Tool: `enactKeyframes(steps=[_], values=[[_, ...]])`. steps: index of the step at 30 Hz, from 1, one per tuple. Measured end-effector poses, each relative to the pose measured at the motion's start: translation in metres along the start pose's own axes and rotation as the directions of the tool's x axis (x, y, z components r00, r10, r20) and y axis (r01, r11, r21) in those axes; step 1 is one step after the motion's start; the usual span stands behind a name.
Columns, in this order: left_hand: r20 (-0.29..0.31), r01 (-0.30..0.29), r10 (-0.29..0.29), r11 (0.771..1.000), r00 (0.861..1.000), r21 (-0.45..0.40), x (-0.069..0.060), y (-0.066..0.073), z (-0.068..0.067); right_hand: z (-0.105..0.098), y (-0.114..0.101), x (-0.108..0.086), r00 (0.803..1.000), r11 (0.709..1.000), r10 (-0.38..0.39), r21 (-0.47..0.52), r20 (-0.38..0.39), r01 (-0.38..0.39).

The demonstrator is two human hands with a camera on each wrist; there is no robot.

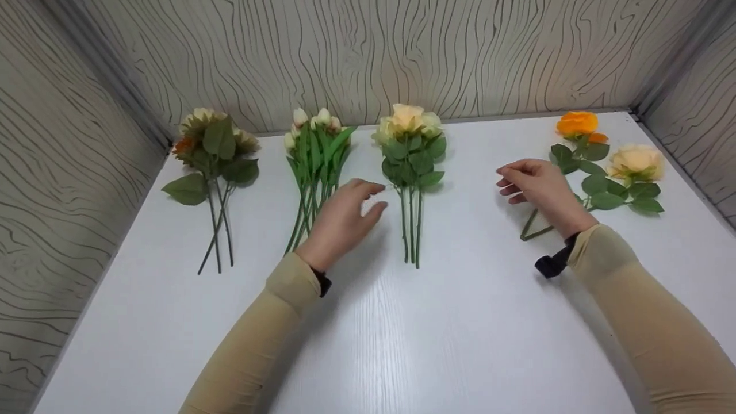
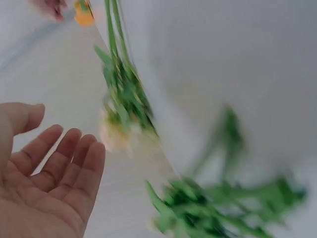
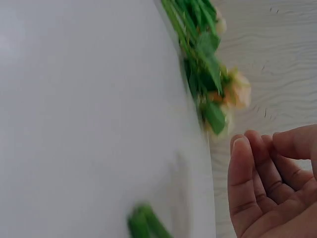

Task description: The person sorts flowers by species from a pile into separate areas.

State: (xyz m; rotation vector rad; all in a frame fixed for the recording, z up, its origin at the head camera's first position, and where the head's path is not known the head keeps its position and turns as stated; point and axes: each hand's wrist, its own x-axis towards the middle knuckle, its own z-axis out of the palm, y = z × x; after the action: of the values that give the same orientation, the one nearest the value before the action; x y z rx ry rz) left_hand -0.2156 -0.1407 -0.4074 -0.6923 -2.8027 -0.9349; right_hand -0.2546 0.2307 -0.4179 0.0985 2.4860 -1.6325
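My left hand hovers with relaxed fingers and thumb apart, over the stems of a bunch of white tulips and just left of a bunch of pale roses. The left wrist view shows its bare palm, holding nothing. At the right, my right hand is above the crossed green stems of an orange flower and a peach rose, partly hiding them. Its fingers bend loosely with the thumb near them, and nothing shows between them in the right wrist view.
A third bunch, with large leaves and cream and orange blooms, lies at the left. All the flowers lie on a white table. A wood-patterned wall stands behind, with side walls at left and right.
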Motion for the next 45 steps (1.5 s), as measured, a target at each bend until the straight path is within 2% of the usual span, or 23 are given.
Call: enactKeyframes(steps=[1,2,4,6,9,13,15,18,21,24,27,31,36,39,41,43,45], values=[[0.020,-0.068,0.067,0.997,0.998,0.045,0.001,0.010,0.007,-0.012,0.004,0.003,1.000,0.999,0.011,-0.035,-0.018,-0.012],[0.043,-0.143,0.139,0.985,0.989,0.092,0.002,0.020,0.014,-0.024,0.007,0.006,0.999,0.997,0.027,-0.066,-0.036,-0.030],[0.094,-0.262,0.249,0.950,0.964,0.168,0.003,0.040,0.029,-0.047,0.014,0.010,0.995,0.992,0.056,-0.111,-0.080,-0.064],[0.153,-0.359,0.331,0.906,0.931,0.224,0.003,0.058,0.042,-0.065,0.021,0.013,0.989,0.984,0.085,-0.146,-0.122,-0.102],[0.219,-0.460,0.411,0.843,0.885,0.279,0.003,0.082,0.060,-0.082,0.028,0.016,0.977,0.967,0.139,-0.191,-0.160,-0.169],[0.261,-0.539,0.476,0.787,0.840,0.300,0.002,0.103,0.082,-0.088,0.033,0.018,0.963,0.928,0.192,-0.283,-0.191,-0.242],[0.269,-0.557,0.491,0.772,0.829,0.306,0.002,0.110,0.091,-0.088,0.034,0.018,0.958,0.910,0.202,-0.323,-0.205,-0.261],[0.272,-0.562,0.494,0.767,0.825,0.310,0.000,0.114,0.100,-0.085,0.035,0.020,0.958,0.893,0.187,-0.369,-0.216,-0.257],[0.283,-0.568,0.496,0.763,0.821,0.309,-0.001,0.116,0.105,-0.083,0.036,0.023,0.957,0.880,0.192,-0.393,-0.218,-0.266],[0.297,-0.577,0.501,0.762,0.813,0.293,-0.002,0.116,0.105,-0.082,0.037,0.025,0.947,0.878,0.235,-0.371,-0.219,-0.303],[0.303,-0.570,0.494,0.776,0.815,0.270,-0.001,0.115,0.103,-0.082,0.036,0.028,0.938,0.898,0.267,-0.297,-0.221,-0.326],[0.305,-0.547,0.471,0.800,0.828,0.246,0.002,0.113,0.098,-0.083,0.035,0.033,0.927,0.925,0.311,-0.157,-0.209,-0.345],[0.279,-0.508,0.448,0.837,0.850,0.203,0.005,0.112,0.094,-0.085,0.033,0.029,0.906,0.921,0.379,-0.018,-0.186,-0.389],[0.225,-0.461,0.425,0.876,0.877,0.143,0.007,0.110,0.089,-0.086,0.026,0.024,0.922,0.938,0.347,0.053,-0.171,-0.343],[0.181,-0.401,0.383,0.913,0.906,0.076,0.008,0.107,0.084,-0.085,0.018,0.020,0.940,0.950,0.303,0.120,-0.154,-0.287],[0.142,-0.314,0.312,0.949,0.939,-0.013,0.010,0.103,0.079,-0.080,0.010,0.017,0.958,0.948,0.253,0.235,-0.136,-0.217],[0.112,-0.212,0.226,0.970,0.968,-0.118,0.012,0.098,0.074,-0.068,0.002,0.011,0.974,0.927,0.197,0.345,-0.110,-0.148]])
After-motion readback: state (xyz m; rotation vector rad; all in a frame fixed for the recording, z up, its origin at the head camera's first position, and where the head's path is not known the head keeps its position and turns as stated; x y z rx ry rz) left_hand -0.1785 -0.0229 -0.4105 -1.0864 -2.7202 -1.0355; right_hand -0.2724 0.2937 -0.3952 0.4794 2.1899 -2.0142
